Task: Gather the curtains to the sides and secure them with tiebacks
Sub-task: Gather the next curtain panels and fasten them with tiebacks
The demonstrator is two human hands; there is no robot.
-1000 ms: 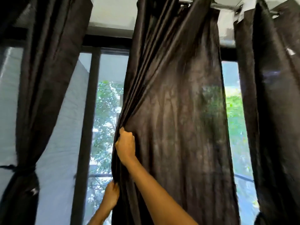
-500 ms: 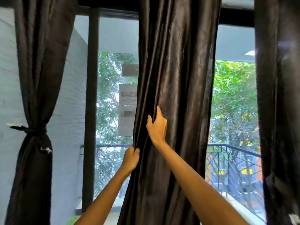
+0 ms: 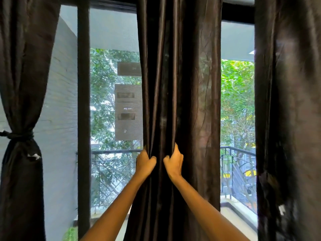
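Both hands are bunched up in the middle curtain (image 3: 177, 101): left hand (image 3: 145, 163) clutching folds at its left edge, right hand (image 3: 174, 164) gripping folds just beside it. Off to the left, another curtain (image 3: 22, 66) sits cinched with a tieback (image 3: 19, 134). Behind, balcony railing (image 3: 238, 150) and trees (image 3: 236, 94).

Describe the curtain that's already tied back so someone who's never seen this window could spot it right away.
Face the tall window with three dark curtains. The tied curtain hangs at the far left, against the grey wall. Unlike the middle curtain and the right curtain, it is pinched to a narrow waist by a dark tieback.
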